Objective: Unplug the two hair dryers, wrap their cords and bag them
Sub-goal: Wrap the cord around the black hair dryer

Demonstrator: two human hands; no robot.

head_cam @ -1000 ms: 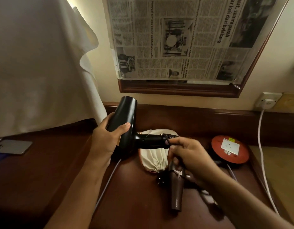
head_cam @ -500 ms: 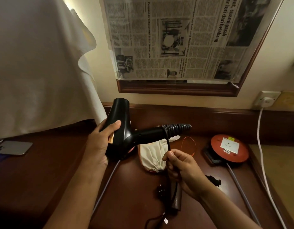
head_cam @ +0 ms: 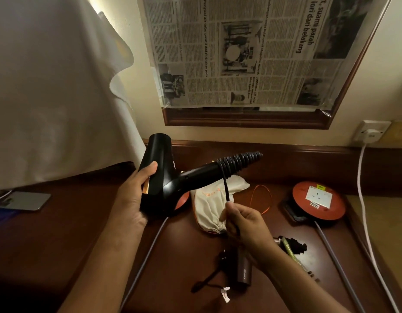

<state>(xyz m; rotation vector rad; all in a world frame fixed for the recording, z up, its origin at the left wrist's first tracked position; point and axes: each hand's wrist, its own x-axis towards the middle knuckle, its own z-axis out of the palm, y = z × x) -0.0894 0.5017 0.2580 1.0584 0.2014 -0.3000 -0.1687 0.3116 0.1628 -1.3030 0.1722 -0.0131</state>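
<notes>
Gripping the black hair dryer by its barrel above the wooden desk, our left hand curls around it, while our right hand pinches its cord, already coiled around the handle; the cloth bag lies beneath.

Bedroom or hotel room: dark wood dresser, framed mirror covered with newspaper, wall socket.
</notes>
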